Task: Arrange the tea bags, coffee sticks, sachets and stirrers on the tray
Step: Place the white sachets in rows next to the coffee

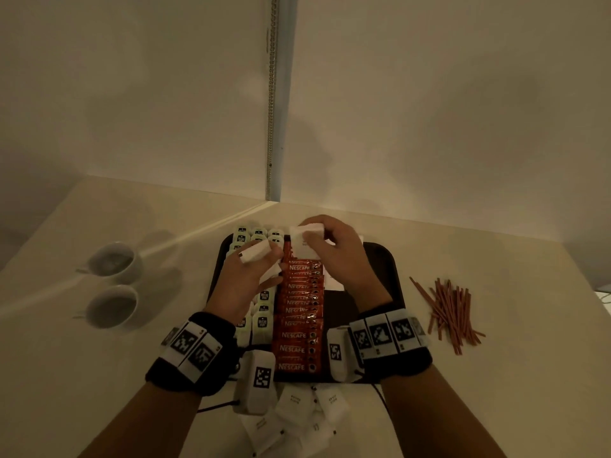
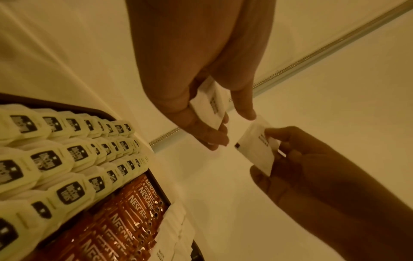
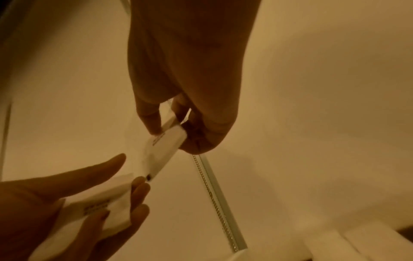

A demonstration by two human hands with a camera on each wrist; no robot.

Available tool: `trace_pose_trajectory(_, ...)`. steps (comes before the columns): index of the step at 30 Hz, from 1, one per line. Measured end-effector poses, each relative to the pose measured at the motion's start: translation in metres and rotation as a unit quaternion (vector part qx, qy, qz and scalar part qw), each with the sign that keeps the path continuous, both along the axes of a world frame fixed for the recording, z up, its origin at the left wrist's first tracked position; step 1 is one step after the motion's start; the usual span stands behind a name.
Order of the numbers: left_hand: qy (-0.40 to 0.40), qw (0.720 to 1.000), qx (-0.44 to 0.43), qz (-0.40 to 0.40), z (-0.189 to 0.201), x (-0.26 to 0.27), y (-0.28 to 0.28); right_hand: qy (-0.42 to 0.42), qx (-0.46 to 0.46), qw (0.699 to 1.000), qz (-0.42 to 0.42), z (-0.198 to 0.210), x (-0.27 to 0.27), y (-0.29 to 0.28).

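Two white sachets are up in our hands above the far end of the tray (image 1: 380, 259), one in each. Our right hand (image 1: 340, 256) pinches its sachet (image 1: 305, 241) between thumb and fingertips; our left hand (image 1: 246, 279) holds the other sachet (image 1: 254, 252) with curled fingers, just left of the first, their near corners almost touching. Directly beneath both grips lie the red coffee sticks (image 1: 299, 322), overlapped in one column down the tray's middle. Below and left of our left hand sit the tea bags (image 2: 55, 159) in packed rows. Under our right hand a few white sachets (image 2: 176, 226) already lie beside the sticks. Nearer us than the grips, off the tray, more loose sachets (image 1: 297, 414) lie on the table (image 1: 496, 391). Well right of our right hand sits a heap of stirrers (image 1: 449, 312); well left of our left hand stand two cups (image 1: 114, 285).
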State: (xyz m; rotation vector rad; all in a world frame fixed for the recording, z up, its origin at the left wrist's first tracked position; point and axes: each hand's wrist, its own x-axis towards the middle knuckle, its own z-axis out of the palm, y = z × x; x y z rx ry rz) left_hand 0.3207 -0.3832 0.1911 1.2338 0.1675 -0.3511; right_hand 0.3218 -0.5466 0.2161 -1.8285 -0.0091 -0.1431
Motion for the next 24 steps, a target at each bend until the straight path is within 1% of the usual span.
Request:
trace_pose_trajectory(1, -0.010, 1.000, 0.007, -0.010, 0.001, -0.001, 0.000, -0.008, -0.030, 0.999, 0.022, 0.003, 0.000, 0.000)
trace_pose_trajectory(3, -0.025, 0.999, 0.025, -0.029, 0.001, -0.003, -0.001, -0.012, -0.046, 0.998, 0.043, 0.006, -0.001, 0.003)
trace_pose_trajectory(6, -0.042, 0.998, 0.046, -0.024, 0.001, -0.006, -0.002, -0.011, -0.003, 1.000, 0.021, 0.001, -0.003, 0.006)
trace_pose_trajectory(8, -0.056, 0.997, 0.049, -0.005, 0.002, -0.006, -0.003, 0.018, 0.025, 1.000, 0.004, -0.006, -0.007, 0.005)
trace_pose_trajectory(10, -0.065, 0.996, 0.054, 0.007, 0.004, -0.005, -0.001, 0.045, 0.035, 0.998, -0.009, -0.014, -0.011, 0.004)
trace_pose_trajectory(17, -0.033, 0.999, 0.038, 0.000, 0.005, -0.006, -0.003, 0.066, 0.059, 0.996, -0.014, -0.020, -0.018, -0.003)
trace_pose_trajectory(19, -0.007, 1.000, 0.025, 0.000, 0.005, -0.005, 0.000, 0.070, 0.078, 0.993, -0.054, -0.025, -0.017, -0.016)
trace_pose_trajectory(21, 0.027, 0.999, -0.010, 0.017, 0.004, -0.003, 0.005, 0.077, 0.090, 0.985, -0.122, -0.038, -0.015, -0.037)
trace_pose_trajectory(22, 0.042, 0.998, -0.025, 0.031, 0.002, -0.002, 0.008, 0.086, 0.079, 0.981, -0.156, -0.047, -0.014, -0.049)
trace_pose_trajectory(24, 0.052, 0.997, -0.030, 0.052, -0.002, -0.002, 0.013, 0.125, 0.011, 0.971, -0.206, -0.069, -0.014, -0.069)
